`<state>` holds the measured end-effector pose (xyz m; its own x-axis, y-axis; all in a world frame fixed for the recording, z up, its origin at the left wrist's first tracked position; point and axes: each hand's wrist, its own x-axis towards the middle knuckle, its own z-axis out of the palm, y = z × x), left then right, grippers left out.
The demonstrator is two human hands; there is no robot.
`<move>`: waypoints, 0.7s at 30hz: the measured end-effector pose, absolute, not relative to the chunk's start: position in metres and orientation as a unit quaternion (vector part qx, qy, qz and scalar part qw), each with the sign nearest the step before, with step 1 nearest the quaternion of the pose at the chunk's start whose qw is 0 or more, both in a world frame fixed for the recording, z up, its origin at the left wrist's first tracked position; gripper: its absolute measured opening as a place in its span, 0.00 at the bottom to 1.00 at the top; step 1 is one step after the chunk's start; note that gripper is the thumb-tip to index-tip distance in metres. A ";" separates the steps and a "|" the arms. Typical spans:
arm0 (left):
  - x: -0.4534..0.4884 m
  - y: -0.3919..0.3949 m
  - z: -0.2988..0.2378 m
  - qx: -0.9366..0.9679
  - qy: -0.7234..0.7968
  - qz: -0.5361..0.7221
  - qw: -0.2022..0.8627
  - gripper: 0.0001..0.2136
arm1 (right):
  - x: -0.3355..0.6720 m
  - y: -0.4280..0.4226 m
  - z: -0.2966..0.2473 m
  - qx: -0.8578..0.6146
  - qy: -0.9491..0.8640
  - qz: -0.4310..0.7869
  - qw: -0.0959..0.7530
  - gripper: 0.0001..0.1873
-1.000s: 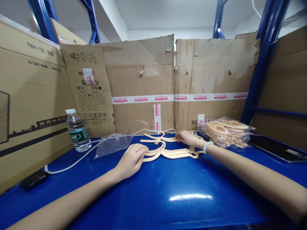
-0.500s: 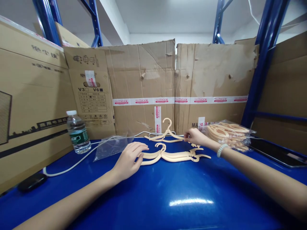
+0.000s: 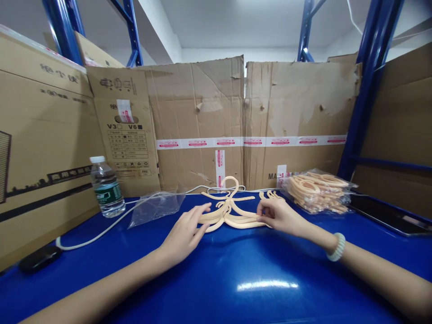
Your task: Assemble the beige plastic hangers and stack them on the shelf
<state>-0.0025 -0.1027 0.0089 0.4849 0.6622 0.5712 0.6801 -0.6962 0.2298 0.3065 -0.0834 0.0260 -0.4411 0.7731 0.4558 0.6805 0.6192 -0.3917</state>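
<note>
A small stack of cream plastic hangers [image 3: 232, 215] lies on the blue shelf surface [image 3: 236, 270] in the middle. My left hand [image 3: 185, 234] rests flat on the stack's left end, fingers stretched out. My right hand [image 3: 280, 216] pinches a hanger at its right end and holds it on top of the stack. One more hanger [image 3: 229, 191] lies just behind them.
A clear bag full of hangers [image 3: 317, 189] sits at the right, an empty clear bag [image 3: 157, 204] at the left. A water bottle [image 3: 106, 186], a white cable [image 3: 97, 231], a black device [image 3: 38, 257] and a dark tablet [image 3: 388, 211] lie around. Cardboard boxes [image 3: 202, 121] wall the back.
My right hand lifted a hanger from the back and brought it toward me onto the stack. My left hand stayed on the stack's left end.
</note>
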 end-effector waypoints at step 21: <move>0.000 -0.101 0.005 -0.854 -0.365 -0.361 -0.081 0.13 | 0.374 -0.028 0.025 -0.419 -0.881 -0.166 0.143 0.14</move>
<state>-0.0004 -0.1011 0.0054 0.4727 0.6829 0.5569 0.5656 -0.7197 0.4026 0.3741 -0.0280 0.0253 -0.6083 0.6903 0.3917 0.7855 0.5943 0.1727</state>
